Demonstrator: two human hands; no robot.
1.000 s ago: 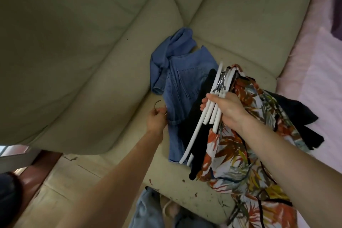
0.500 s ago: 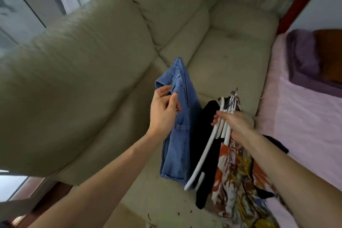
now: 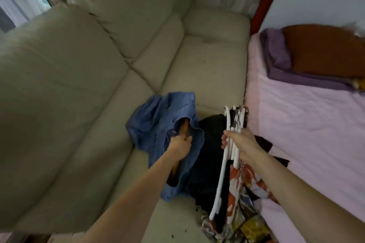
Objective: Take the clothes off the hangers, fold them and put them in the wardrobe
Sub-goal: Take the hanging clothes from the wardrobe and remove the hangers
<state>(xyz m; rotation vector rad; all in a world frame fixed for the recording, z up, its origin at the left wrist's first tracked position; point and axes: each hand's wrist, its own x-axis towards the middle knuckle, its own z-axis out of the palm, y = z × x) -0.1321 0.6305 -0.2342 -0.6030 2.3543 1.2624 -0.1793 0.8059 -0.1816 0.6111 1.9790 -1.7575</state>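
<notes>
We stand over a big pale sofa (image 3: 83, 77), with a bed (image 3: 308, 124) in a pink sheet touching its right end; a purple blanket (image 3: 276, 57) and a brown pillow (image 3: 324, 51) lie at the bed's far end. No wardrobe is in sight.

On the sofa seat lies the crumpled blue denim garment (image 3: 156, 122), beside a black garment (image 3: 209, 156) and a flowered shirt (image 3: 243, 193) hanging toward the bed's edge. Our right hand (image 3: 239, 144) has its fingers wrapped around a bunch of white hangers (image 3: 227, 156), which seem to carry the black and flowered clothes. Our left hand (image 3: 180, 144) grips a brown wooden hanger (image 3: 47, 130) sitting inside the denim, fingers closed on it.

We judge the task barely begun: the denim is coming off its hanger, nothing is folded, the other garments appear to be hung, and everything has yet to reach the wardrobe.
</notes>
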